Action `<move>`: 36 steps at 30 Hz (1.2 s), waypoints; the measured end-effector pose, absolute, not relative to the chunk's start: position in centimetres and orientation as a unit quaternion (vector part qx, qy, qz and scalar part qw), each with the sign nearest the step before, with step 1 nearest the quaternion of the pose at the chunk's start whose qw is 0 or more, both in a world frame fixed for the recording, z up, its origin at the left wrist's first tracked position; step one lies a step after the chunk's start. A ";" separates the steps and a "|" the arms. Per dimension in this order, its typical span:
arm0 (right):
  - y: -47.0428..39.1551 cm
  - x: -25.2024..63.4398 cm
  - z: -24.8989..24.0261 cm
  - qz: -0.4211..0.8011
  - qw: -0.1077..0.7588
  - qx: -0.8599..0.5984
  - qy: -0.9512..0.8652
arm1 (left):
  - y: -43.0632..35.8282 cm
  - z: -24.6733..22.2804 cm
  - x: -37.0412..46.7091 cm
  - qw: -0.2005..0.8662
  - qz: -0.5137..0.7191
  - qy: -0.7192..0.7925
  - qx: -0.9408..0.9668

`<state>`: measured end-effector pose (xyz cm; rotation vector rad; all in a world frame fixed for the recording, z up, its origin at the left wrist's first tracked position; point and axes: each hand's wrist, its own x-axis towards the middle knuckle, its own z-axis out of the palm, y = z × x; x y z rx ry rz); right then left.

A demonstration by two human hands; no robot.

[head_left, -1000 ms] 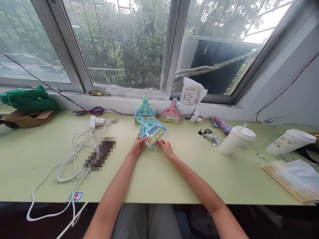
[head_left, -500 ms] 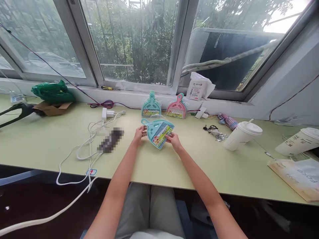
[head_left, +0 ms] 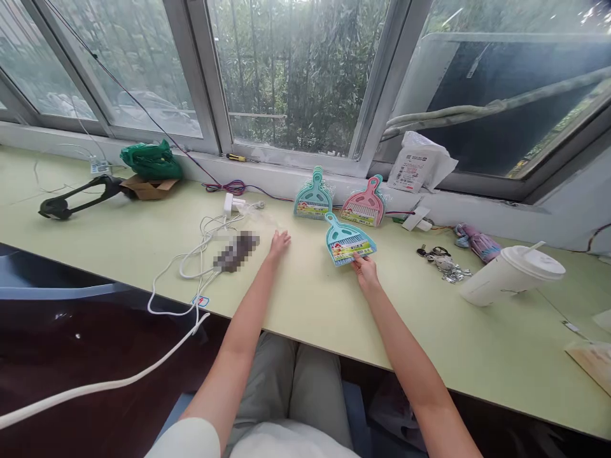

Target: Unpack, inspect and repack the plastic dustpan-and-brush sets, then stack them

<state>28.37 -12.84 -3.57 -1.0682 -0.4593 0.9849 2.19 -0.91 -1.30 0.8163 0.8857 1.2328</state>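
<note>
My right hand [head_left: 365, 267] grips the lower edge of a light blue dustpan with a small brush and a colourful label [head_left: 351, 242]. Its handle points up and away from me. My left hand [head_left: 280, 243] is apart from it, low over the table to the left, with its fingers apart and nothing in them. Clear, thin plastic [head_left: 262, 215] shows just beyond the left fingers. Behind stand a stack of teal dustpan sets [head_left: 314, 196] and a stack with a pink one [head_left: 365, 202] in front, both near the window wall.
White cables and a plug [head_left: 233, 203] lie left of my left hand, beside a pixelated object [head_left: 236, 251]. Farther left are a green bag [head_left: 151, 160] and a black frame [head_left: 81, 196]. Keys [head_left: 443, 262], a lidded cup [head_left: 510, 277] and a white package [head_left: 420, 164] are at the right.
My left hand has let go of the blue dustpan and moved left. My right hand holds the dustpan alone, now turned more upright. The camera view has shifted left.
</note>
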 end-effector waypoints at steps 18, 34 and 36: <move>-13.9 33.9 -1.9 0.354 0.615 -0.652 -0.267 | -2.8 -2.3 5.6 0.649 0.423 0.428 0.466; -14.5 23.0 0.1 -0.071 0.310 -0.729 -0.606 | -6.9 -0.5 8.0 0.615 0.396 0.215 0.648; -14.7 23.5 0.2 -0.068 0.342 -0.726 -0.592 | -6.8 -0.1 8.1 0.610 0.394 0.208 0.655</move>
